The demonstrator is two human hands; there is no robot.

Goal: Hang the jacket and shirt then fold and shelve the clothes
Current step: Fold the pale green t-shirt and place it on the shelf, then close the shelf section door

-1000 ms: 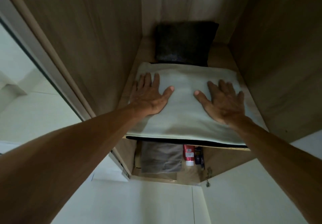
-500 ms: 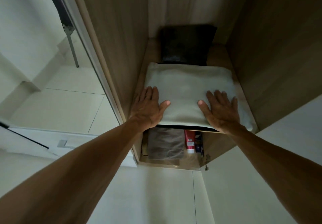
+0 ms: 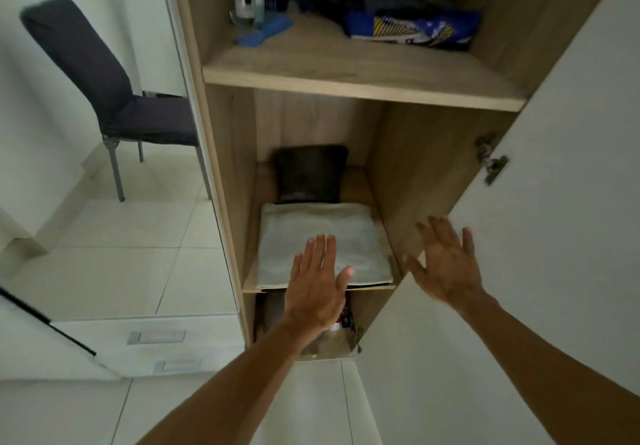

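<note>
Both hands are empty, fingers straight and spread: the left hand [image 3: 317, 292] hovers in front of the shelf's lip, the right hand [image 3: 446, 264] is out by the open wardrobe door [image 3: 554, 202]. And the folded cream garment [image 3: 325, 233] lies flat on the middle shelf [image 3: 375, 286], a folded dark garment [image 3: 310, 174] touching it from behind. Left fingertips on the cloth? Can't tell.

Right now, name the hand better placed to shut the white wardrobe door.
Likely the right hand: open beside the white wardrobe door; the left hand hovers at the folded cream cloth.
</note>
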